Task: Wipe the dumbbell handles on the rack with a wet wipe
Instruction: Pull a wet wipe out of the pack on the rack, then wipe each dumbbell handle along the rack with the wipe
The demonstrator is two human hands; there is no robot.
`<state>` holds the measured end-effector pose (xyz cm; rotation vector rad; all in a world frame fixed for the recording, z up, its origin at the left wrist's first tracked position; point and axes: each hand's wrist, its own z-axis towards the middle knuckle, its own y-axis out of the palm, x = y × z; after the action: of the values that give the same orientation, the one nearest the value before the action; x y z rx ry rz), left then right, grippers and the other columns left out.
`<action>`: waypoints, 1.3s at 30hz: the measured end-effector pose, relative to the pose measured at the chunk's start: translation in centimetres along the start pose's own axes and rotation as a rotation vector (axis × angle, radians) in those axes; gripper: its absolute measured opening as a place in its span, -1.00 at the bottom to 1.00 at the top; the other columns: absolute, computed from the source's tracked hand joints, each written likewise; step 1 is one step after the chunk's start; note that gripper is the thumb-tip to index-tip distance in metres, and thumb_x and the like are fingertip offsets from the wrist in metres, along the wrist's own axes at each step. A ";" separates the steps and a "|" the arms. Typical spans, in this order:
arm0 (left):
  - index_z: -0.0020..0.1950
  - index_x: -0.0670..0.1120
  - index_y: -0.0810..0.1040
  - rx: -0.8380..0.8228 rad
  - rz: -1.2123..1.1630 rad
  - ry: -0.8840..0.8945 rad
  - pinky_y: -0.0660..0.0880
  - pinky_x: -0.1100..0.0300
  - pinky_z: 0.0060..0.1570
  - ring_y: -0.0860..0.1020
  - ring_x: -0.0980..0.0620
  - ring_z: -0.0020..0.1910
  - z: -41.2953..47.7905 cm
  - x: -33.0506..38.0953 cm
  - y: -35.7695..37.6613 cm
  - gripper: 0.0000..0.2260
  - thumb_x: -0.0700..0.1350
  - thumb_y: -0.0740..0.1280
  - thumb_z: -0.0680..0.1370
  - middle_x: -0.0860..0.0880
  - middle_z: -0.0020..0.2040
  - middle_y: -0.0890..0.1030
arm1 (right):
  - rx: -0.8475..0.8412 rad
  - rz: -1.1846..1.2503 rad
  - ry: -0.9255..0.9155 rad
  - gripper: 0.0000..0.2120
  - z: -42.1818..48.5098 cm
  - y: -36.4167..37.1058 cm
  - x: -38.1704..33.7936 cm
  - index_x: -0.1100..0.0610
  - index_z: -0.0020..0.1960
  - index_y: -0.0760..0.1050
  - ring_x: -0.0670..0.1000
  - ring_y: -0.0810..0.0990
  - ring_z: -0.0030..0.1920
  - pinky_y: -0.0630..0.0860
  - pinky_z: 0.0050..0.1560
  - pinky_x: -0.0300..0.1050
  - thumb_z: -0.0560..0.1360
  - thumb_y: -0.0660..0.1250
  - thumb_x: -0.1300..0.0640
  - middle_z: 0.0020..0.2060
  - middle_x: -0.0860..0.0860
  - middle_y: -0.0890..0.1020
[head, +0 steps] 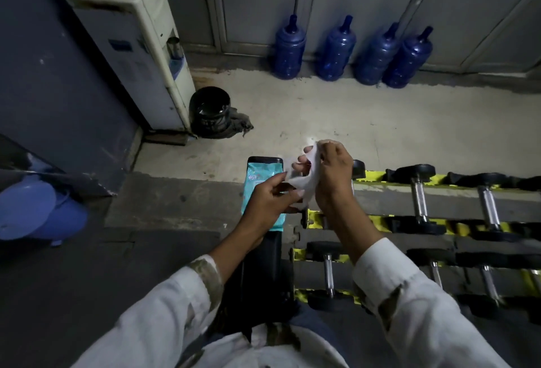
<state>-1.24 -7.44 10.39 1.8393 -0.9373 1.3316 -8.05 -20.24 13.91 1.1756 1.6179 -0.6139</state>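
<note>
My wipe (304,182) is thin white cloth. The pack (259,176) at centre is glossy teal plastic. The handles (419,198) at right gleam, polished metal; heads (421,169) matt black; floor (380,122) rough concrete.

Wipe pack (263,189) left of rack (380,176); jugs (336,51) behind

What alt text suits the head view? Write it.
The left hand and right hand hold a thin white wet wipe near a teal plastic wipe packet; beside them, chrome-handled black dumbbells lie on a yellow-edged metal rack.
</note>
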 end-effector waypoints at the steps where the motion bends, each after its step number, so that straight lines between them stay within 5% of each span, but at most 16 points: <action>1: 0.22 -0.19 0.65 -0.002 -0.011 0.004 0.65 0.01 0.05 0.69 -0.07 0.01 -0.3 0.1 0.8 -0.78 -0.22 0.46 0.58 -0.18 0.03 0.72 | 0.028 -0.075 -0.048 -0.66 -0.9 -0.7 0.2 0.07 0.02 0.36 -0.12 0.47 -0.17 0.48 0.01 -0.35 0.49 0.48 -0.04 -0.16 -0.01 0.49; 6: 0.04 -0.20 0.67 -0.005 -0.120 -0.127 0.59 0.07 -0.14 0.63 -0.04 -0.15 -1.0 -0.3 4.1 -0.91 -0.26 0.37 0.61 -0.13 -0.12 0.68 | 0.210 -0.277 -0.325 -0.97 -5.9 -5.8 2.1 0.23 -0.03 0.51 0.05 0.62 -0.12 0.57 -0.06 -0.02 0.54 0.35 0.31 -0.16 0.12 0.64; 9: -0.09 -0.08 0.68 -0.081 -0.175 -0.196 0.56 0.01 -0.07 0.63 -0.07 -0.16 -1.4 -0.5 6.3 -0.89 -0.22 0.36 0.56 -0.13 -0.14 0.69 | 0.071 -0.364 -0.199 -0.86 -8.7 -8.8 3.2 0.11 0.13 0.60 0.08 0.67 -0.02 0.61 -0.04 0.03 0.61 0.32 0.20 -0.02 0.11 0.69; 14: -0.08 -0.04 0.66 -0.094 -0.083 -0.159 0.53 0.13 -0.12 0.62 0.01 -0.15 -1.7 -2.0 9.6 -0.89 -0.20 0.38 0.60 -0.05 -0.13 0.70 | -0.157 -0.078 0.092 -0.74 -9.8 -14.0 4.5 0.11 0.32 0.56 0.21 0.66 0.09 0.55 0.13 0.30 0.68 0.23 0.15 0.19 0.20 0.65; 20: 0.01 -0.09 0.64 -0.013 0.322 -0.037 0.60 0.18 -0.12 0.64 0.04 -0.09 1.0 -3.9 13.0 -0.93 -0.18 0.48 0.55 -0.01 -0.08 0.69 | -0.101 -0.191 0.014 -0.81 -6.2 -19.4 4.5 0.30 0.10 0.63 0.08 0.68 -0.12 0.60 -0.20 -0.10 0.55 0.30 0.40 -0.05 0.17 0.71; 24: 0.05 -0.06 0.64 0.133 0.425 -0.048 0.57 0.32 -0.10 0.63 0.14 -0.04 2.7 -6.2 16.1 -0.84 -0.08 0.53 0.52 0.05 -0.02 0.66 | 0.016 -0.358 -0.032 -0.85 -0.7 -23.0 4.7 0.25 -0.08 0.63 0.05 0.66 -0.21 0.64 -0.17 0.00 0.54 0.29 0.38 -0.20 0.13 0.70; 27: 0.09 -0.07 0.65 0.188 0.605 -0.038 0.45 0.46 -0.09 0.61 0.11 0.02 3.2 -8.1 18.1 -0.83 -0.11 0.52 0.53 0.02 0.06 0.62 | 0.047 -0.485 -0.054 -0.85 4.0 -24.8 5.1 0.17 0.00 0.65 0.07 0.69 -0.13 0.68 -0.11 0.14 0.54 0.30 0.26 -0.14 0.07 0.70; 30: 0.33 -0.05 0.58 0.059 0.796 -0.085 0.45 0.37 0.10 0.54 0.04 0.24 2.4 -9.9 19.5 -0.64 -0.09 0.49 0.55 -0.01 0.29 0.54 | -0.078 -0.625 -0.128 -0.77 7.0 -25.0 5.3 0.11 -0.01 0.64 0.08 0.64 -0.18 0.62 -0.19 0.07 0.42 0.32 0.05 -0.18 0.07 0.68; 33: 0.64 -0.03 0.23 -0.165 1.064 -0.119 0.26 -0.02 0.54 0.16 -0.03 0.62 1.5 -11.6 20.5 -0.30 0.00 0.46 0.57 -0.01 0.66 0.15 | -0.222 -0.839 -0.295 -0.64 8.1 -24.8 5.5 0.21 0.24 0.60 0.13 0.64 0.06 0.53 0.00 -0.09 0.45 0.36 0.26 0.09 0.17 0.69; 36: 0.70 -0.03 -0.08 -0.272 1.252 -0.122 0.10 -0.08 0.61 -0.19 0.00 0.66 0.8 -12.6 21.1 -0.16 0.04 0.39 0.61 0.02 0.70 -0.19 | -0.444 -1.198 -0.558 -0.48 9.2 -25.6 7.3 0.12 0.40 0.50 0.19 0.60 0.22 0.57 0.12 0.00 0.45 0.36 0.35 0.34 0.11 0.56; 39: 0.70 -0.07 -0.18 -0.272 1.327 -0.092 0.04 -0.04 0.62 -0.27 -0.02 0.65 0.1 -12.8 21.5 -0.17 0.02 0.32 0.63 -0.02 0.68 -0.29 | -0.716 -1.484 -0.801 -0.44 10.4 -27.0 9.1 0.05 0.45 0.44 0.12 0.45 0.43 0.62 0.11 0.04 0.48 0.44 0.23 0.48 0.01 0.42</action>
<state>-22.30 -16.52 0.38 0.9541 -2.4511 1.6374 -28.31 -35.97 -2.22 -0.9025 1.4957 -1.0471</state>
